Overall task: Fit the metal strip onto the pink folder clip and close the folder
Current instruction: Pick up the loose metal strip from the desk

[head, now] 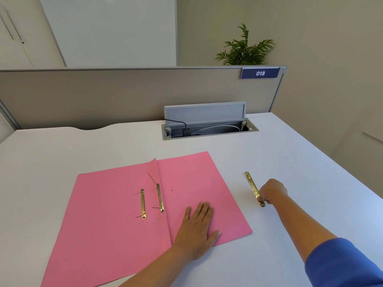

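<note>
the folder (pixel 107 204) looks like matt pink card, faintly grainy. the strip (pixel 253 187) is glossy brass-coloured metal, as are the two clips (pixel 143 204) on the folder. the tabletop (pixel 290 154) is smooth, matt white.

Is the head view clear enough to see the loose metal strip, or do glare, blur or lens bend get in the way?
Head view: even, soft light, faint shadows; metal strip sharp, slightly shiny, its near end hidden by the right hand; wide-angle bend curves the partition and desk edges.
</note>
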### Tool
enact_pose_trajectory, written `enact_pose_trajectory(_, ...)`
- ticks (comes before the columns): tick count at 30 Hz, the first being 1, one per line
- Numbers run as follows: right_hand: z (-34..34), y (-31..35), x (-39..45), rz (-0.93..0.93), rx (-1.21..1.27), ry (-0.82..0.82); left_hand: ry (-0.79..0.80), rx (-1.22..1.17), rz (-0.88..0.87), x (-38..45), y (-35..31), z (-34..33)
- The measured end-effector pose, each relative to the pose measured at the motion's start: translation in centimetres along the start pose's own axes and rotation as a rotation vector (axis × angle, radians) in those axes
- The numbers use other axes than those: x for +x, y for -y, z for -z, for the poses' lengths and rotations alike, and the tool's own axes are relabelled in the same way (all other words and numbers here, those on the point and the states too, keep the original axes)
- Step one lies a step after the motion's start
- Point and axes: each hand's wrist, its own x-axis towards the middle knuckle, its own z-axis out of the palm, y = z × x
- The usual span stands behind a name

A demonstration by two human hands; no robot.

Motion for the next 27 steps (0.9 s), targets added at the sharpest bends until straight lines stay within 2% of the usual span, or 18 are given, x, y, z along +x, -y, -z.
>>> enact_pose_trajectory(11,-0.2,0.7,-0.6,0.004,0.085,0.032,0.007,0.004,0.005,-0.1,-0.1,0.2)
enact_pose_trajectory(13,0.1,1.3,-1.0,0.028,0.171,0.033,0.016,-0.010,0.008,-0.2,-0.1,0.5)
enact_pose_trajectory(15,0.4,2.2,-1.7,0.052,0.357,0.102,0.047,-0.074,0.015,-0.1,-0.1,1.3)
enact_pose_trajectory(17,0.5,3.5,-3.2,0.062,0.611,0.239,0.040,-0.274,0.052,0.2,-0.2,2.8)
enact_pose_trajectory(19,0.3,5.1,-5.5,0.113,0.752,0.377,-0.062,-0.647,0.172,0.5,-0.2,4.9)
enact_pose_trajectory(21,-0.4,6.6,-8.0,0.188,0.780,0.478,-0.215,-1.049,0.354,0.7,0.0,6.9)
enact_pose_trajectory(23,-1.6,8.1,-10.4,0.255,0.769,0.554,-0.315,-1.356,0.517,0.7,1.1,8.8)
enact_pose_trajectory(25,-2.9,9.4,-12.5,0.317,0.753,0.630,-0.325,-1.563,0.616,0.3,2.5,10.2)
enact_pose_trajectory(27,-4.2,10.7,-14.1,0.360,0.743,0.701,-0.347,-1.659,0.661,-0.6,3.8,11.1)
